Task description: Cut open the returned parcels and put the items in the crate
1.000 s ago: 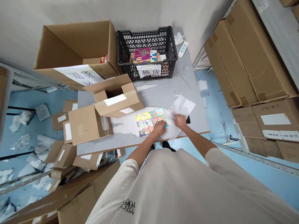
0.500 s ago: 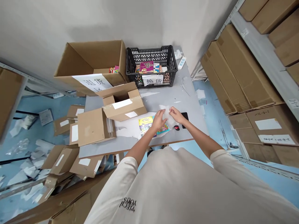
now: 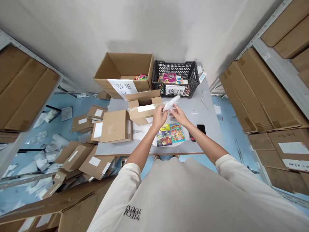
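Note:
My left hand (image 3: 159,117) is closed around the lower end of a white wrapping sheet (image 3: 172,101), which is bunched into a long narrow shape above the table. At its lower right side my right hand (image 3: 180,115) has its fingers curled against the sheet. Between the hands, a small greyish item with some red (image 3: 172,116) is partly covered. Below them, a yellow and purple booklet (image 3: 164,136) and a turquoise booklet (image 3: 178,132) lie side by side on white paper.
An open carton (image 3: 145,111) and a box on its side (image 3: 114,126) stand at the left. Behind are a large labelled carton (image 3: 99,74) and a black crate (image 3: 193,84) holding books. A phone (image 3: 201,129) lies right. Shelves of boxes (image 3: 263,96) flank the table.
Both hands have lifted off the booklets and moved away from my body. The white sheet, spread flatter before, is now gathered into a narrow bundle. The camera view has shifted left.

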Demonstrator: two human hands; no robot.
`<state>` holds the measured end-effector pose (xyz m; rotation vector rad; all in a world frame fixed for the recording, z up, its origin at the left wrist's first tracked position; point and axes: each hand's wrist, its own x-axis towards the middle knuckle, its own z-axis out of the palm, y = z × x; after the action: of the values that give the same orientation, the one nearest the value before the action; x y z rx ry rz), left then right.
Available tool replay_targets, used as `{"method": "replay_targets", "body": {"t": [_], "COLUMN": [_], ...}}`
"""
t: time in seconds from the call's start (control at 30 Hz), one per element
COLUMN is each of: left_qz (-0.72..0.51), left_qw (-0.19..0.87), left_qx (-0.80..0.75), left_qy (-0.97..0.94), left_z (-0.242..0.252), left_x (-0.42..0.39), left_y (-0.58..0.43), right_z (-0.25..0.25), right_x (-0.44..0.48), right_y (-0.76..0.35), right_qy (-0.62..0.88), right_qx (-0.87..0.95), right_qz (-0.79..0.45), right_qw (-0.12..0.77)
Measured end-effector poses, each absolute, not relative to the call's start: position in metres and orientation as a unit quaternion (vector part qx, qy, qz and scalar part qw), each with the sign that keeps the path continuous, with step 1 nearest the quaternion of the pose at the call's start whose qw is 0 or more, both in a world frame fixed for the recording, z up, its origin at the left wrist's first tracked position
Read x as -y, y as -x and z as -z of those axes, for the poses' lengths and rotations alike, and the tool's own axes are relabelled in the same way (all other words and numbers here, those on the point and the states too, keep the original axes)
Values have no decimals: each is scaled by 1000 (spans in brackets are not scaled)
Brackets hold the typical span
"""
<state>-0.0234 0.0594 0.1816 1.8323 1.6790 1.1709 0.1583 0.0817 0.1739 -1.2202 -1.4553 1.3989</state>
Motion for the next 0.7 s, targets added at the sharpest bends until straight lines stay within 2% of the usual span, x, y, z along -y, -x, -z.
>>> {"method": "replay_targets", "body": {"t": [0.07, 0.2, 0.33, 0.43, 0.57, 0.7], "left_qz": [-428, -457, -466, -399, -251, -147], "left_qw": [226, 244, 172, 91, 76, 109], "left_qx": [-590, -593, -618, -627, -603, -621], "left_qy": [-646, -616, -609, -664, -753, -762], "left_z": [-191, -196, -191, -188, -180, -161], "left_x": [-60, -58, -53, -54, -66, -82], "left_y": [34, 62, 98, 125, 154, 169], "right_z": [-176, -179, -177, -170, -151, -131], "right_x": [-95, -120, -145, -165, -188, -200], "right_y": [-131, -87, -52, -25, 6, 17], "right_qy": [439, 409, 414, 419, 431, 473], "right_qx": [563, 592, 618, 633, 677, 730], "right_qz": [-572, -537, -486, -460, -418, -380], "right_qw": [403, 441, 458, 461, 427, 315]}}
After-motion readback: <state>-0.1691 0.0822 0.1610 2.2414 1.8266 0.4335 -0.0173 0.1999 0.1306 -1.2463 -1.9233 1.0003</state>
